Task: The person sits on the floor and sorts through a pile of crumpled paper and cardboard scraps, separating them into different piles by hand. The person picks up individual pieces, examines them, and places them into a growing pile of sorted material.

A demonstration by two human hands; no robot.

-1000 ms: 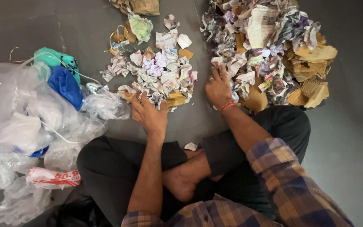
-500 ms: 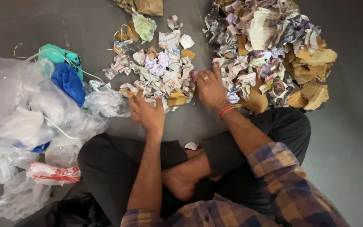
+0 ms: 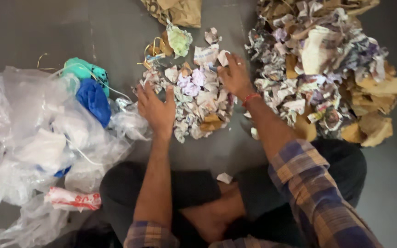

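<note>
Centrally, fingers of the left hand (image 3: pixel 156 109): spread and flat, palm down, pressed on the left edge of the small pile of crumpled white, lilac and tan paper scraps (image 3: pixel 194 98). Nothing pinched; the flat posture suited holding or gathering the heap's loose edge, judging by the contact.

Fingers of the right hand (image 3: pixel 235 77): splayed, tips resting on the upper right edge of the same small pile, a red thread band (image 3: pixel 251 98) at the wrist. Whether any scrap was caught under the fingertips could not be told. The two hands bracketed the heap from either side.

Small pile: centre of the frame, slightly above middle, on the grey floor (image 3: pixel 88 32), just in front of the person's crossed legs in dark trousers (image 3: pixel 194 183). One stray white scrap (image 3: pixel 224 177) lay apart, by the legs.

Large heap of crumpled printed paper and torn brown cardboard pieces (image 3: pixel 327 73): upper right of the frame, close beside the small pile with only a narrow gap, apparently kept as a separate lot.

Mass of clear and white plastic bags and film (image 3: pixel 37 142): left of the frame, well apart from the paper, with a blue cloth-like piece (image 3: pixel 93 100) and a teal piece (image 3: pixel 84 70) at its top, and a red-and-white wrapper (image 3: pixel 73 200) at lower left.

Brown paper bag (image 3: pixel 180 11): top centre, partly cropped.

Plaid blue-and-tan sleeve (image 3: pixel 318 188): lower right, on the right arm.
</note>
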